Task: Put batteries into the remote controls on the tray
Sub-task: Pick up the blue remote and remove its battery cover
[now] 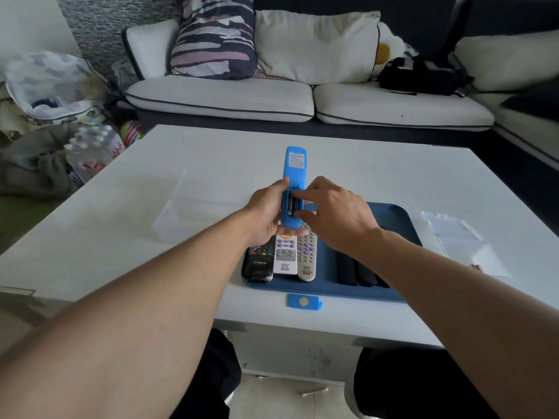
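The left hand [266,216] has its grip clenched around the lower part of the blue remote [294,189], back side up, lifting it above the near-left end of the blue tray [396,216]. That hold keeps the open battery bay facing the person and steady while the other hand works. The right hand [335,213] reaches in from the opposite side, its fingertips [298,197] pinched at the bay, seemingly seating a battery [292,202]; the fingers cover too much to tell whether it is already home.

The remote's long axis runs away from the person, its far end rising past the grip toward the sofa [230,98], its near end tucked into the left palm. The bay lies just inside the grip, between the two hands.

Below the grip, three remotes [286,261] lie side by side on the tray, buttons up, pointing the same way. The blue battery cover [304,301] rests on the counter [121,222] just nearer than the tray's edge, probably parked within reach for refitting.
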